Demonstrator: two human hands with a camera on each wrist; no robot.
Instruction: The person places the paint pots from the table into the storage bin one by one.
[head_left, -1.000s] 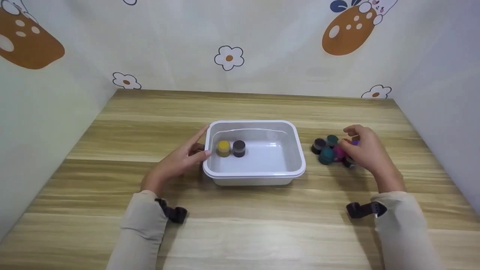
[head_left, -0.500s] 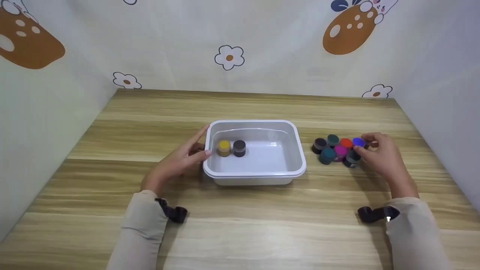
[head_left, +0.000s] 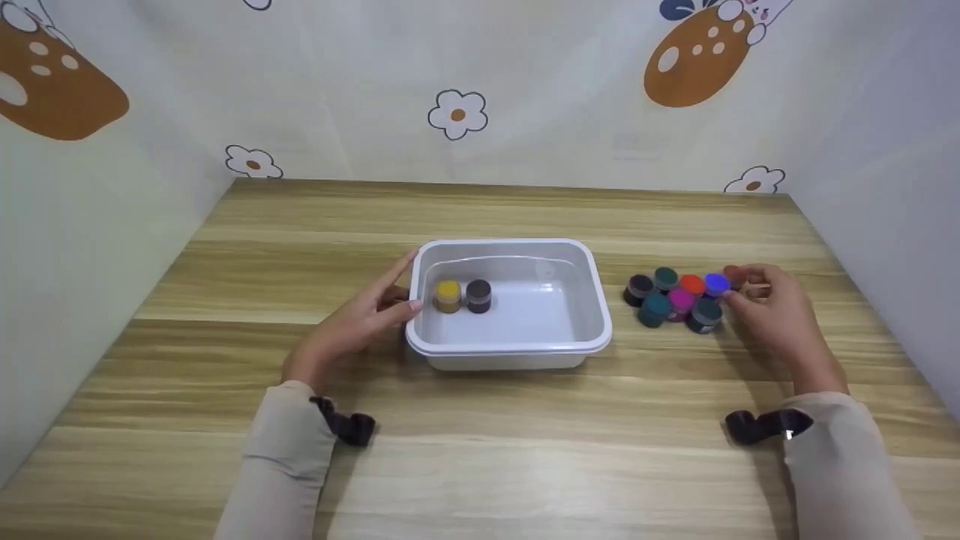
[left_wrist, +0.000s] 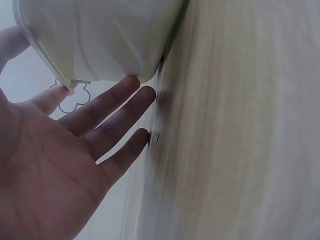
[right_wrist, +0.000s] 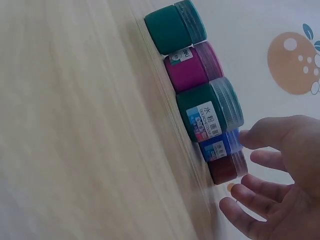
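At a wood-grain table (head_left: 480,457), we see a person's left hand (head_left: 358,316), fingers extended, touching the rim and outer wall of a smooth white rectangular tub (head_left: 510,350) with rounded corners. Inside, toward its left end, a yellow jar (head_left: 448,297) and a dark jar (head_left: 478,297) stand upright. Right of the tub, 8 squat cylindrical jars (head_left: 681,304) stand bunched, some showing printed labels (right_wrist: 205,120) below translucent lids. The right hand (head_left: 776,309), fingers loosely bent and spread, grips no jar, its thumb at the blue jar (head_left: 717,285), its fingertips beside the reddish-brown jar (head_left: 733,275).
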